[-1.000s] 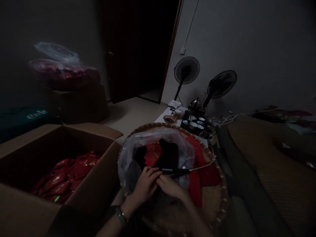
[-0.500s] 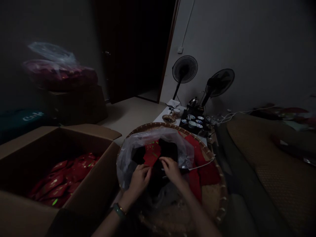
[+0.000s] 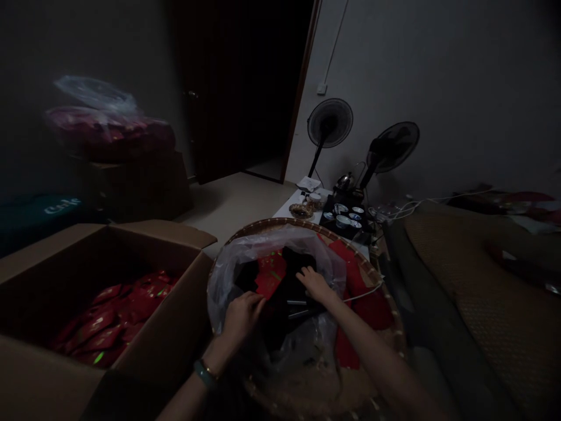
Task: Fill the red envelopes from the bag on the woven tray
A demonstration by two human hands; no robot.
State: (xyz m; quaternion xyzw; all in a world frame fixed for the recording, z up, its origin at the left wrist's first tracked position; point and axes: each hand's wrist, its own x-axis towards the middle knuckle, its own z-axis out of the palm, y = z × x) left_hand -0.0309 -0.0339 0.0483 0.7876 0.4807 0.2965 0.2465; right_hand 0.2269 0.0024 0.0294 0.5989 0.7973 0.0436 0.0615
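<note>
A red cloth piece (image 3: 270, 273) with gold and green decoration lies over black cloth (image 3: 300, 260) in a clear plastic bag (image 3: 221, 292). The fingers of my left hand (image 3: 242, 316) are pinched at the red piece's lower edge. My right hand (image 3: 316, 285) reaches over the black cloth at the bag's right side, fingers bent and a little apart; I see nothing between them. Two thin metallic rods (image 3: 298, 308) show below it. The bag rests in a round woven bamboo tray (image 3: 389, 356). More red cloth (image 3: 368, 304) lies along the tray's right side.
An open cardboard box (image 3: 193, 280) holding several red pieces (image 3: 109, 321) stands at left. Beyond the tray are teacups (image 3: 342, 221), a kettle (image 3: 345, 181) and two fans (image 3: 330, 123). A white cord (image 3: 363, 292) crosses the tray. A woven mat (image 3: 473, 292) lies at right.
My right hand has moved away from the red piece, up and to the right over the black cloth. My left hand has shifted slightly left and stays at the red piece's edge.
</note>
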